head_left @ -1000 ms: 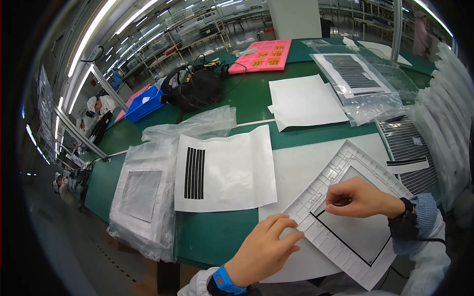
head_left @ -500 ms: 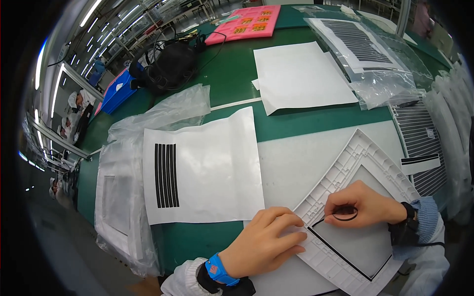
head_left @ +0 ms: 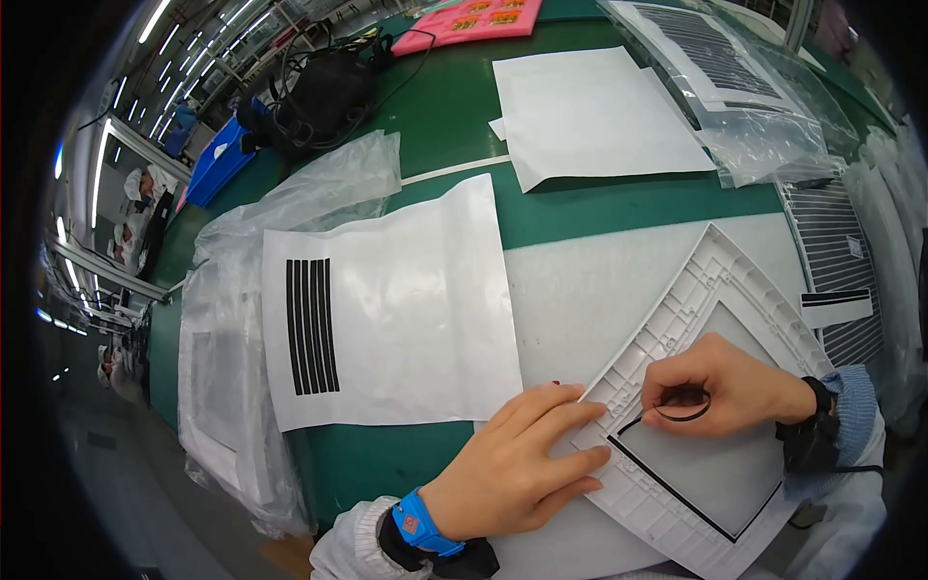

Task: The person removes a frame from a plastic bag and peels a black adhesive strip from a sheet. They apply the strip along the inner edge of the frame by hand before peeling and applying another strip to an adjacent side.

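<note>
A white plastic frame (head_left: 720, 280) with a ribbed border lies tilted on a white sheet near the table's front. A thin black strip (head_left: 677, 488) runs along the frame's inner edge. My left hand (head_left: 522, 464) lies flat, fingers spread, pressing the frame's near-left corner. My right hand (head_left: 730, 382) pinches a loop of the black strip over the frame's inner opening. To the left lies a white sheet (head_left: 406, 309) carrying several black strips (head_left: 311, 324).
Clear plastic bags (head_left: 227, 387) hold white panels at the left edge of the green table (head_left: 454, 126). White sheets (head_left: 590, 111) and bagged striped sheets (head_left: 735, 68) lie at the back. A black bag (head_left: 319, 97) and a blue box (head_left: 217, 164) stand far left.
My head has leaned closer, so the view zooms in on the frame. My left hand has slid onto the frame's corner; my right hand stays over the opening with the strip.
</note>
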Available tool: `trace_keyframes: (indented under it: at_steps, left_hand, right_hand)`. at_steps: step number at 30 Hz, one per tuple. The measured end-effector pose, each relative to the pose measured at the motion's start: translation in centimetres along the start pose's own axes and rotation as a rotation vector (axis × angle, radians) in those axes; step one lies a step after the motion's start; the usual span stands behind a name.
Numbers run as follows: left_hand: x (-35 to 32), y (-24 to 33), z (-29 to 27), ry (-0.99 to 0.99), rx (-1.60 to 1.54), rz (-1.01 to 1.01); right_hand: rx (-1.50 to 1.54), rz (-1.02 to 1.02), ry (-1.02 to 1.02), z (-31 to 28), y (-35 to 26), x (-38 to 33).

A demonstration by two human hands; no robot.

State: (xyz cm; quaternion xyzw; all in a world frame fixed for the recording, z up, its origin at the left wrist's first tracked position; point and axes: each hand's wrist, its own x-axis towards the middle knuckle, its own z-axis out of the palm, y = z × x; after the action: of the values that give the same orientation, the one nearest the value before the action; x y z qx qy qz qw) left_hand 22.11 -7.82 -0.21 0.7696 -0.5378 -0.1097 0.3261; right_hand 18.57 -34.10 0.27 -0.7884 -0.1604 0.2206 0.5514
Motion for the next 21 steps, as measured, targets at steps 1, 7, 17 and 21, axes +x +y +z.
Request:
trace_keyframes:
  at_steps: [1, 7, 17, 21]
  left_hand:
    - [-0.01, -0.05, -0.03, 0.007, 0.001, 0.006]
    - [0.23, -0.33, 0.06, 0.013, -0.044, 0.028]
    - [0.46, -0.21, -0.28, -0.014, -0.018, 0.023]
    - [0.39, -0.21, -0.21, -0.008, -0.022, 0.025]
  right_hand:
    - [0.0, 0.002, -0.003, 0.05, -0.06, 0.07]
    - [-0.038, -0.004, -0.007, 0.04, -0.26, 0.11]
    - [-0.012, 0.002, -0.036, -0.08, -0.18, 0.44]
    - [0.009, 0.016, -0.023, 0.11, -0.29, 0.48]
